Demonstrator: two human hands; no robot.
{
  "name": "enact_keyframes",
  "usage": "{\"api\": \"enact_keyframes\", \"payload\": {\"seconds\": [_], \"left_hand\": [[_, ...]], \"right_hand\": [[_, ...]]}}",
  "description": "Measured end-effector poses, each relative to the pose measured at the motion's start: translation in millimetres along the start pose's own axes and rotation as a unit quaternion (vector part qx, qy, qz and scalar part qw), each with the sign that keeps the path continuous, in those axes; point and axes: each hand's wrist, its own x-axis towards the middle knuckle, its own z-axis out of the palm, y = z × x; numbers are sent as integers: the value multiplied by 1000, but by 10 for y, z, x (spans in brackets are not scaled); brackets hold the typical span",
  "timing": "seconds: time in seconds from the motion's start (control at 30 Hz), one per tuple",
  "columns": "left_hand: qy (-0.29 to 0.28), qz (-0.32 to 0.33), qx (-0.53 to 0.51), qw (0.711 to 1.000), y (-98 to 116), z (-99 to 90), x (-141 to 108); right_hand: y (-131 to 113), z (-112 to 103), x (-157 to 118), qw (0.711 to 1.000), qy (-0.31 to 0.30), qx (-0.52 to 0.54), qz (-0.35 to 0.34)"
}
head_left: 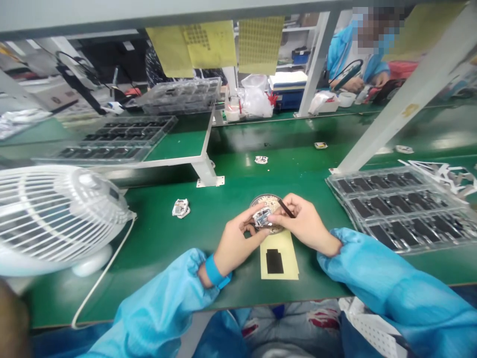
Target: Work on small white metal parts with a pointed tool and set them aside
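Note:
My left hand [238, 236] holds a small white-framed part [262, 217] between thumb and fingers. My right hand [303, 221] has its thumb and fingertips at the right side of that part, and a thin dark stick [286, 208] is gripped in its fingers. Beneath both hands lies a round dish [274, 199] with small pieces, partly hidden. Just in front of the dish, a yellow sheet [290, 258] bears a black rectangular piece [275, 261]. To the left, another white-framed part [181, 208] rests on the green table [156, 258].
A white fan [55, 219] stands at the left, its cable on the table. Clear trays of dark pieces [398, 209] lie at the right. A metal shelf leg [207, 171] stands beyond my left hand. Across the bench sits a person in blue [341, 49].

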Motion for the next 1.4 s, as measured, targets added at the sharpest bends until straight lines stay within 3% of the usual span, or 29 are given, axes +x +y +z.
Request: {"api": "enact_keyframes", "payload": {"seconds": [0.57, 0.8, 1.23, 1.3, 1.4], "left_hand": [[35, 30, 78, 996, -36, 3, -2], [44, 78, 158, 983, -18, -7, -14], [58, 101, 213, 970, 14, -13, -29], [59, 88, 200, 974, 13, -19, -24], [48, 31, 73, 996, 3, -11, -12]], "right_hand": [[16, -24, 4, 1000, -16, -3, 20], [39, -5, -8, 1000, -4, -10, 21], [18, 8, -18, 999, -1, -13, 39], [9, 10, -20, 999, -1, -20, 34], [-4, 24, -29, 1000, 1, -29, 5]]}}
